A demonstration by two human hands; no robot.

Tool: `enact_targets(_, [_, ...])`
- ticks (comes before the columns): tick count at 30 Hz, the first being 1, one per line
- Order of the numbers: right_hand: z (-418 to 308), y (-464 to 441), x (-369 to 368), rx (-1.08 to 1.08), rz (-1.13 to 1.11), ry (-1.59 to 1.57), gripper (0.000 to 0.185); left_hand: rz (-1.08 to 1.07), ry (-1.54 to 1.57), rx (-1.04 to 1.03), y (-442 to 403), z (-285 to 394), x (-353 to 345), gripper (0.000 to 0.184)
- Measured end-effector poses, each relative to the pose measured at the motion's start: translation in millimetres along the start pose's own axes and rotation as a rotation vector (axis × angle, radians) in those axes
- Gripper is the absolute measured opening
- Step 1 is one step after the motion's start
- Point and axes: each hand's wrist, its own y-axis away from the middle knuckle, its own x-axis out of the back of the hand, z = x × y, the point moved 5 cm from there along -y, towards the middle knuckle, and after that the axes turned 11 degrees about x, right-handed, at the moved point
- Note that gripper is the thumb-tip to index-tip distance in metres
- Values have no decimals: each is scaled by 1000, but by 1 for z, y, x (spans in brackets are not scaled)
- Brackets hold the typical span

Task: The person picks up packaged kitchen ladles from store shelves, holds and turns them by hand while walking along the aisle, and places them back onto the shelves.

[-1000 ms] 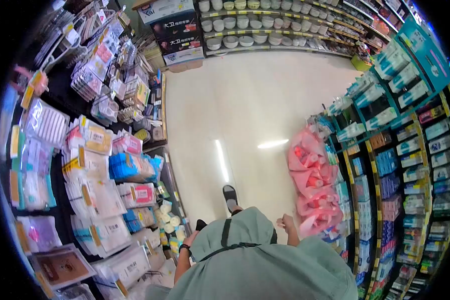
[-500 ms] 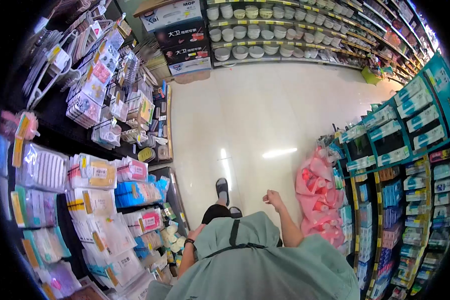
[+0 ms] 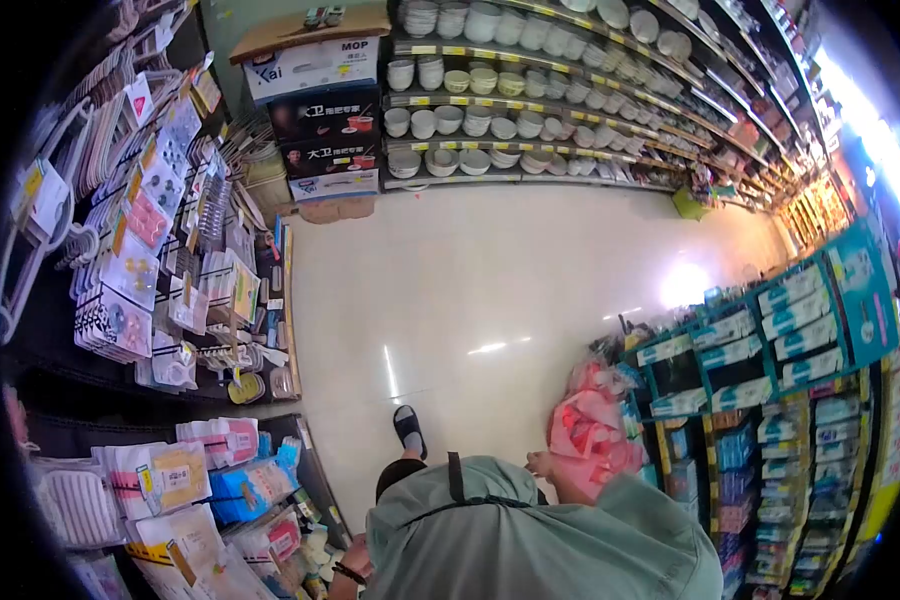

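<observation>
My left hand [image 3: 355,556] hangs low beside the green garment I wear, close to the packaged goods on the left shelf; a dark bracelet circles the wrist, and its fingers cannot be made out. In front of my waist, my right hand [image 3: 542,465] is loosely curled with nothing visible in it. It is nearest to the pink plastic bag [image 3: 592,425] with red items, which stands at the end of the right shelf; I cannot tell any contact. One foot in a dark slipper [image 3: 408,430] is forward on the pale tiled floor [image 3: 440,260].
Hangers [image 3: 45,200] and hanging packs fill the left racks. Stacked mop boxes [image 3: 325,125] stand ahead, beside shelves of bowls [image 3: 450,120]. On the right are teal display racks [image 3: 750,345] and shelves of boxed goods. A green bin [image 3: 688,205] sits at the far right.
My view has tilted up and moved forward, so the bowl shelves show more. Both hands sit lower in view, and the right has swung in towards my waist.
</observation>
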Motion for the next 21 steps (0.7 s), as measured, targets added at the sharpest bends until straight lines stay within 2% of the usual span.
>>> enact_targets(3, [-47, -31, 10, 17, 19, -41, 41, 214, -100, -79, -26, 37, 13, 14])
enact_targets(4, [-59, -49, 11, 38, 36, -65, 41, 256, -747, -539, -10, 81, -17, 19])
enact_targets(6, [-97, -66, 8, 118, 45, -145, 40, 158, -493, -388, -27, 103, -23, 29])
enact_targets(8, [-144, -81, 1, 183, 34, -186, 40, 466, -910, -590, -55, 131, -25, 38])
enact_targets(11, [-200, -88, -14, 235, -7, -167, 40, 647, -1194, -624, -60, 204, -63, 41])
enact_targets(14, [-230, -100, -22, 265, -16, -41, 43, 497, -1391, -540, -80, 231, -68, 38])
enact_targets(17, [-251, -133, -31, 300, 5, 128, 46, 483, -1256, -582, -92, 261, -60, 42])
enact_targets(18, [-265, -141, -32, 347, 9, 149, 46, 464, -1211, -544, -110, 262, -42, 54])
enact_targets(20, [-303, -150, -39, 440, 9, 199, 44, 463, -1230, -460, -143, 263, -1, 62])
enact_targets(21, [-334, -156, -39, 548, 50, 50, 41, 477, -1237, -415, -154, 269, 24, 66])
